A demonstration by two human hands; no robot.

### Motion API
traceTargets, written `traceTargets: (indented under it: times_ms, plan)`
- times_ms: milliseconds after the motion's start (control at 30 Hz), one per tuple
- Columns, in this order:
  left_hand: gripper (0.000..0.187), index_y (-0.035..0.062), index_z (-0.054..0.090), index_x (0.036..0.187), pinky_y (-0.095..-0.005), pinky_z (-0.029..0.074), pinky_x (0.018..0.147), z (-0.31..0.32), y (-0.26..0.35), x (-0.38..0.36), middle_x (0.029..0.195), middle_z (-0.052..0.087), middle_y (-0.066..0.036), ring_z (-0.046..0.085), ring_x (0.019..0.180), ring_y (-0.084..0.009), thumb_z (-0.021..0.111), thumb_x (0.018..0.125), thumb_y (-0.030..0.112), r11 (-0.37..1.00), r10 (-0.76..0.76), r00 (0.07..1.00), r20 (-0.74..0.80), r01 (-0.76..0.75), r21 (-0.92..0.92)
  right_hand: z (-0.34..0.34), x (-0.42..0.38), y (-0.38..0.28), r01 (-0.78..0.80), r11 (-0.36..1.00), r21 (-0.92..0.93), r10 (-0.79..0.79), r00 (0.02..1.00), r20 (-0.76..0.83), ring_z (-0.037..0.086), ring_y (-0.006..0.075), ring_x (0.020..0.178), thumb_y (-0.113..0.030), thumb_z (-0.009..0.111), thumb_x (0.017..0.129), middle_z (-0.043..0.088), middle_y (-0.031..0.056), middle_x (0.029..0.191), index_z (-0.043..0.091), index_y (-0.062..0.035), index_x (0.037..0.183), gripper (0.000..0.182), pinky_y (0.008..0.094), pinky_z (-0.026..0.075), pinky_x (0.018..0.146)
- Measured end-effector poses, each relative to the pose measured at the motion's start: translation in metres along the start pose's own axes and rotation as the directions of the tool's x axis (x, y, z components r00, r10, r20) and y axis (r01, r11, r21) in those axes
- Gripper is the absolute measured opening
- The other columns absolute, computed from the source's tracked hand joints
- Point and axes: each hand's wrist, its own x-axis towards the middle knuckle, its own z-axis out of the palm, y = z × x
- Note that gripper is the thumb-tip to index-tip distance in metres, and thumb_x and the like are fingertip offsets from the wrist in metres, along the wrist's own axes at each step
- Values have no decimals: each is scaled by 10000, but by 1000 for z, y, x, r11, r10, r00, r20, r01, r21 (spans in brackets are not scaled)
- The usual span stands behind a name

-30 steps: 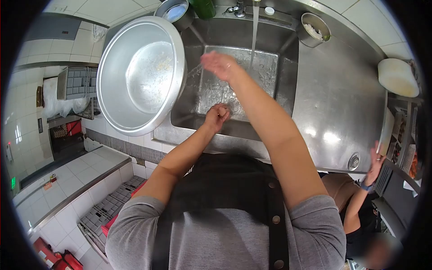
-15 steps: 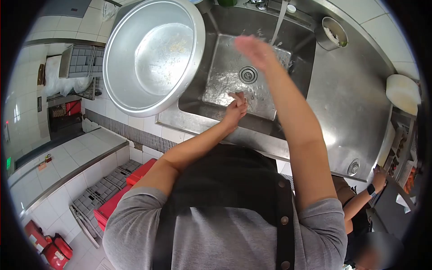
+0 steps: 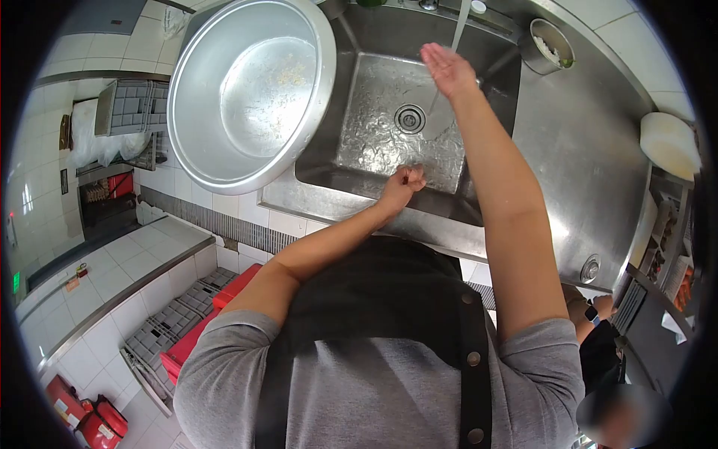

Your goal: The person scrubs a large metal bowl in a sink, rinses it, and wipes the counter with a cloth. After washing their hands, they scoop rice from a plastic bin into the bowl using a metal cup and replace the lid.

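I stand at a steel sink point(image 3: 351, 172) with water running from the tap into the basin. My right hand point(image 3: 447, 69) is stretched out flat, fingers apart, under the water stream point(image 3: 458, 22) at the far side of the basin. My left hand point(image 3: 404, 182) is curled into a fist over the near rim of the sink, with nothing visible in it. The round drain point(image 3: 409, 118) shows between the two hands. A large steel bowl point(image 3: 250, 90) with a few scraps in it leans at the sink's left side, apart from both hands.
A small steel cup point(image 3: 548, 46) with food bits stands at the back right on the steel drainboard point(image 3: 591, 165). A white round board point(image 3: 669, 144) lies at the far right. Another person point(image 3: 606, 352) works low at the right. Red and grey crates point(image 3: 187, 329) lie on the floor, left.
My right hand has moved from above the basin's middle to the far side under the water stream. My left hand has drawn back to the near rim and closed into a fist.
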Motion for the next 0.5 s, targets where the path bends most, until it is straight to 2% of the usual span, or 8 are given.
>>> traceTargets:
  times_ms: [67, 133, 200, 267, 333, 367, 433, 500]
  plan:
    - [146, 46, 533, 895, -273, 464, 696, 2, 2, 2, 858, 567, -21, 541, 765, -110, 656, 870, 121, 996, -53, 997, 57, 57, -74, 13, 1, -23, 41, 984, 173, -16, 989, -145, 556, 321, 1183, -229, 425, 1015, 559, 270, 1242, 528, 115, 1208, 407, 440, 504, 987]
    - [157, 62, 521, 876, -268, 459, 639, 7, 24, 3, 827, 551, -14, 525, 707, -105, 658, 874, 137, 982, -109, 987, 121, 126, -139, 19, 7, -38, -16, 972, 236, 16, 1000, 4, 593, 330, 1140, -243, 443, 1013, 607, 275, 1164, 555, 146, 1143, 425, 415, 512, 981]
    - [138, 66, 542, 877, -264, 447, 580, 14, 63, 25, 790, 553, -21, 519, 673, -104, 644, 890, 159, 907, -414, 907, 82, 419, -49, 36, 14, -51, 99, 973, 209, -126, 985, 119, 559, 342, 1181, -248, 421, 1022, 566, 279, 1222, 509, 154, 1188, 444, 415, 489, 1012]
    - [123, 59, 557, 906, -291, 463, 609, 35, 88, 59, 771, 563, -27, 546, 706, -122, 622, 905, 163, 983, -171, 974, -148, 158, -95, 51, 5, -66, 218, 958, 189, -259, 937, 234, 525, 354, 1223, -253, 398, 1031, 524, 284, 1280, 462, 162, 1233, 466, 415, 466, 1044]
    - [143, 62, 596, 996, -321, 476, 706, 36, 106, 107, 854, 594, -58, 563, 813, -152, 596, 934, 191, 999, -13, 993, -115, 17, 37, 63, -23, -81, 141, 975, -173, -73, 934, 349, 628, 341, 1031, -67, 503, 953, 599, 253, 1086, 517, 172, 1124, 294, 321, 578, 896]
    - [154, 59, 594, 992, -325, 481, 699, 40, 116, 132, 860, 597, -65, 566, 796, -160, 591, 937, 203, 997, 74, 992, -98, -73, 14, 66, -40, -88, 145, 974, -176, -77, 935, 346, 628, 341, 1031, -67, 503, 953, 599, 253, 1086, 517, 172, 1124, 294, 321, 578, 896]
    - [183, 46, 591, 996, -336, 494, 678, 57, 144, 164, 866, 600, -80, 566, 748, -176, 595, 931, 217, 956, 231, 973, 3, -227, -184, 63, -79, -97, -32, 714, -700, 409, 829, 380, 592, 287, 1153, -279, 431, 1021, 601, 242, 1196, 553, 133, 1156, 449, 363, 492, 1011]
    - [231, 32, 600, 1022, -341, 505, 633, 76, 195, 180, 853, 602, -92, 571, 706, -185, 619, 909, 232, 944, 140, 982, 126, -93, -317, 50, -110, -102, -26, 613, -790, 494, 793, 357, 639, 233, 1082, -315, 485, 998, 646, 207, 1133, 612, 101, 1090, 444, 323, 508, 979]
